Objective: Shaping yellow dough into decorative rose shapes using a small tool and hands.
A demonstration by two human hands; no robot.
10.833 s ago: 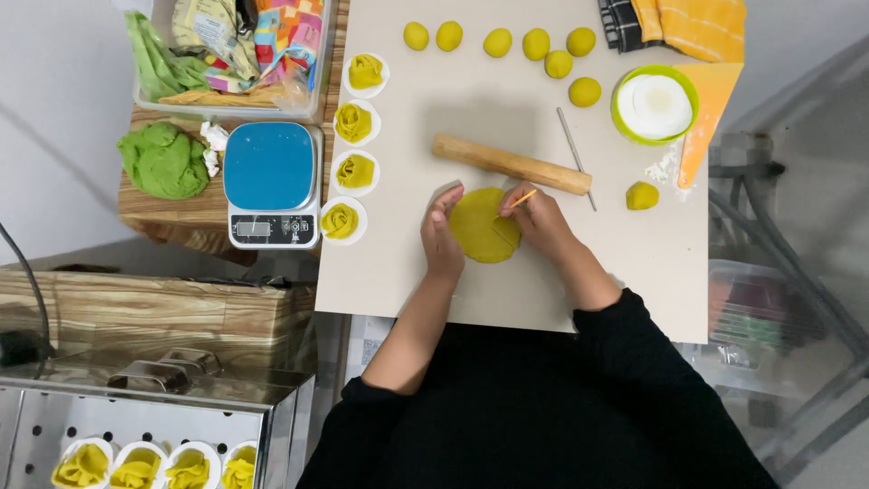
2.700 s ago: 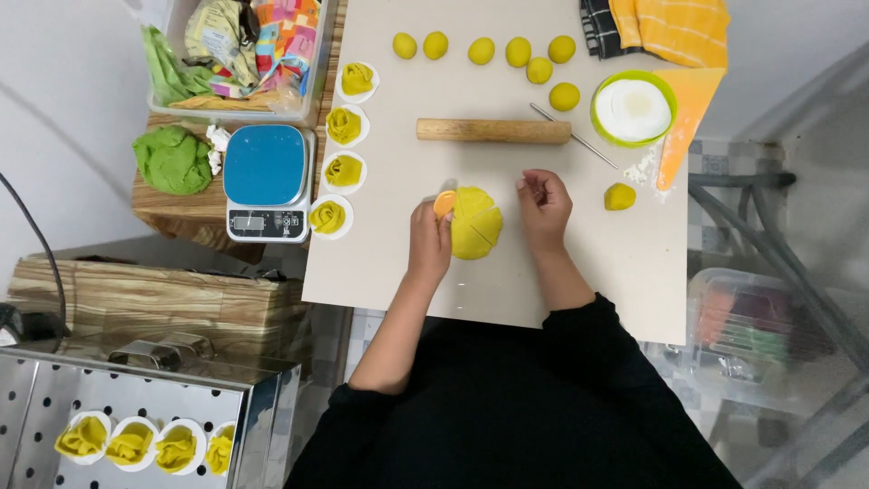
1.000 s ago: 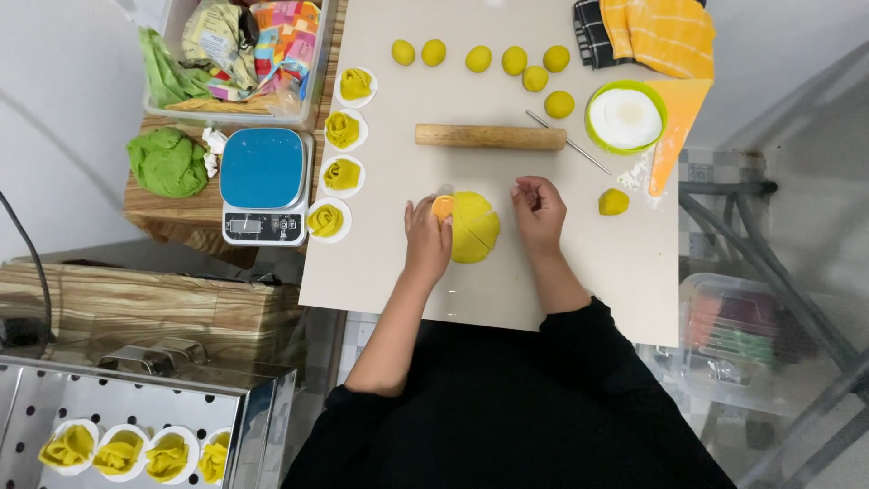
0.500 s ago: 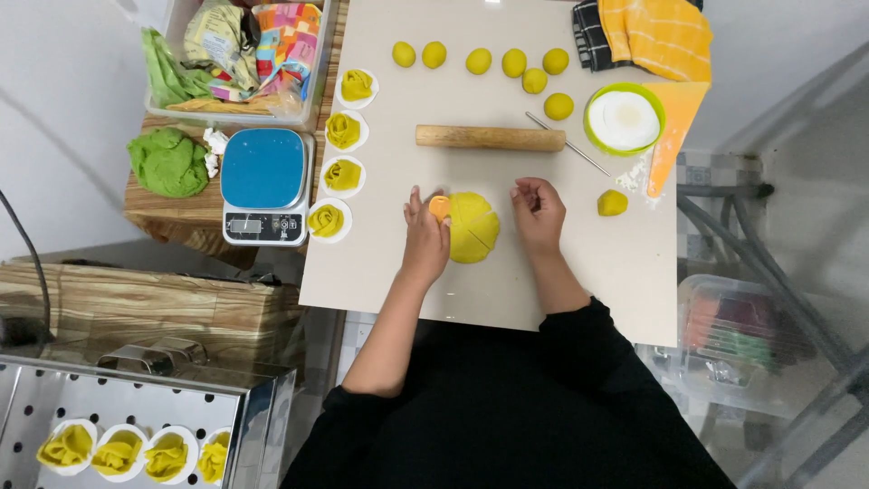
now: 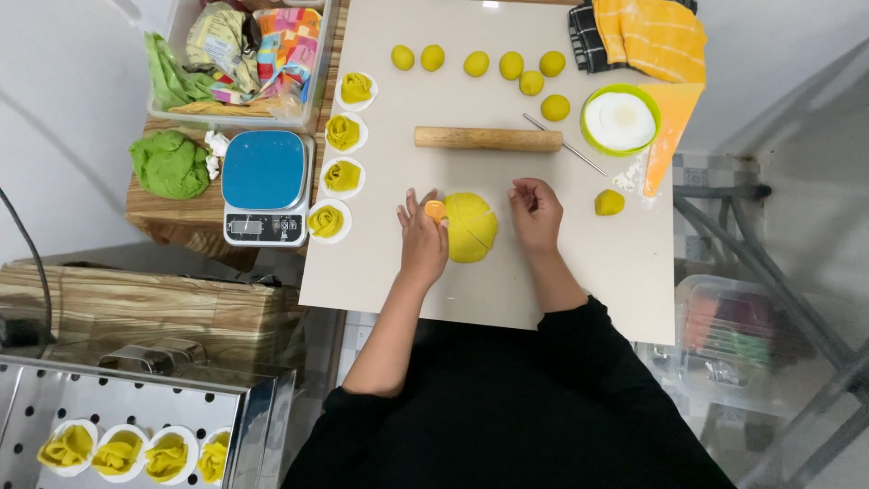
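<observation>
Black top, sleeves seemingly pushed up

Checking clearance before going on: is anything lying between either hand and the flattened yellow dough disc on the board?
Nothing visible. The left hand, holding a small orange cutter, is at the left edge of the dough disc. The right hand sits just right of it over bare board. The rolling pin lies beyond, apart.

Matt yellow dough (image 5: 471, 226), wooden rolling pin (image 5: 487, 139), smooth board (image 5: 579, 272).

A flat round of yellow dough (image 5: 471, 226), scored into wedges, lies mid-frame on the pale board. A small orange cutter (image 5: 435, 210) rests against its left edge.
</observation>
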